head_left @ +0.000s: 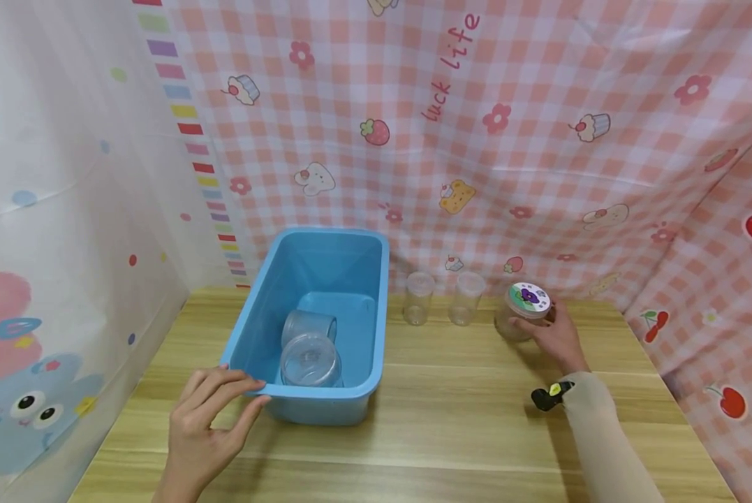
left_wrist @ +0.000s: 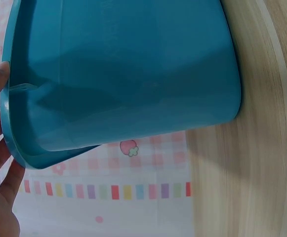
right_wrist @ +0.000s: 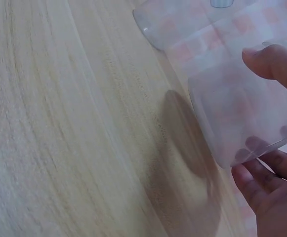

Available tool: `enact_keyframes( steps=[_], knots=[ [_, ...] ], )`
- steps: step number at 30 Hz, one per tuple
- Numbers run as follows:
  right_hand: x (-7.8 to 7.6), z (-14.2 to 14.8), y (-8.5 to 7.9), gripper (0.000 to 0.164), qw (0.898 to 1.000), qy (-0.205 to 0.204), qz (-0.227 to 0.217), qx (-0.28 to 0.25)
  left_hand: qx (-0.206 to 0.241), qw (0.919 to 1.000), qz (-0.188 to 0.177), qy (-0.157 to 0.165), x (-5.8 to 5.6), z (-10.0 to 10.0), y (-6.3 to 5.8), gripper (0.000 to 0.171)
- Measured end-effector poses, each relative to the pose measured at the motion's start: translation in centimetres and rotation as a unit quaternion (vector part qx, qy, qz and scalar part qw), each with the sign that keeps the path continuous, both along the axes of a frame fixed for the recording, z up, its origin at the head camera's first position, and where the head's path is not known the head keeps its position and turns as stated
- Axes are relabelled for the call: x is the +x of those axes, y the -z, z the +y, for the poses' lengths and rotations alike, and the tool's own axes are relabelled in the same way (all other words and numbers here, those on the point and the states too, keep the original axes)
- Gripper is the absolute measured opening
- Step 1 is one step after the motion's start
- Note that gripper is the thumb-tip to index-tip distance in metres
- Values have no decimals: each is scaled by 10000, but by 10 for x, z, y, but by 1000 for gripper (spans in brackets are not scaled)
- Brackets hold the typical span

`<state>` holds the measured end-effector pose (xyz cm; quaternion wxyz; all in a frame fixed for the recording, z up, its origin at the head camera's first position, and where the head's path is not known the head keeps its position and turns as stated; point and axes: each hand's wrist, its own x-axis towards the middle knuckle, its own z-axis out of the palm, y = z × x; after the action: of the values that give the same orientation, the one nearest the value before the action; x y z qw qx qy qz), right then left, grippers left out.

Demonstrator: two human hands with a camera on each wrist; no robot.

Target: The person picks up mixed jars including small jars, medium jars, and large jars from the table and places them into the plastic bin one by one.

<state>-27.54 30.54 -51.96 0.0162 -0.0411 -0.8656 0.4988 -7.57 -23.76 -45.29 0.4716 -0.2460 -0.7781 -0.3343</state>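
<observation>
Right hand (head_left: 558,337) grips a smooth jar (head_left: 521,307), mid-right, which might slip; left hand (head_left: 209,416) pinches the tub (head_left: 319,410), lower left.

The site is presenting as a draped table corner; the kind of building is remaining undetermined. A pink checked cloth (head_left: 413,161) is hanging behind the wood-grain table (head_left: 451,433), displaying printed cupcakes (head_left: 244,89) and the words "luck life" (head_left: 451,66). White fabric (head_left: 93,175) with cartoon figures (head_left: 36,412) is screening the left side; cherry-print fabric (head_left: 718,300) is screening the right. A tub (head_left: 344,391) and clear jars (head_left: 519,307) are suggesting household wares.
</observation>
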Motion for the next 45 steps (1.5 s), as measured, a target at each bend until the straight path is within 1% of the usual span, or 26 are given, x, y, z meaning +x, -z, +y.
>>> enact_keyframes(
  steps=[5, 11, 17, 25, 33, 38, 45],
  knots=[
    [5, 1, -6, 107, 9999, 6, 49, 128, -4, 10000, -1, 2, 0, 0, 0, 33],
    [10, 1, -12, 100, 9992, 60, 216, 334, -28, 10000, -1, -42, 2, 1, -1, 36],
    [12, 1, -17, 101, 9989, 75, 287, 355, -19, 10000, -13, -49, 2, 1, -3, 35],
    [15, -4, -26, 100, 9987, 94, 353, 364, -2, 10000, 85, -44, 3, 5, -5, 40],
    [22, -11, -42, 100, 9986, -28, 421, 311, -41, 10000, -5, -42, 3, 1, -1, 36],
    [24, -15, -51, 98, 9979, -154, 557, 310, -37, 10000, 91, -10, 0, 0, 0, 32],
    [24, -26, -66, 92, 9958, -287, 841, 208, -35, 9999, 150, -55, 0, 4, -5, 38]
  ],
)
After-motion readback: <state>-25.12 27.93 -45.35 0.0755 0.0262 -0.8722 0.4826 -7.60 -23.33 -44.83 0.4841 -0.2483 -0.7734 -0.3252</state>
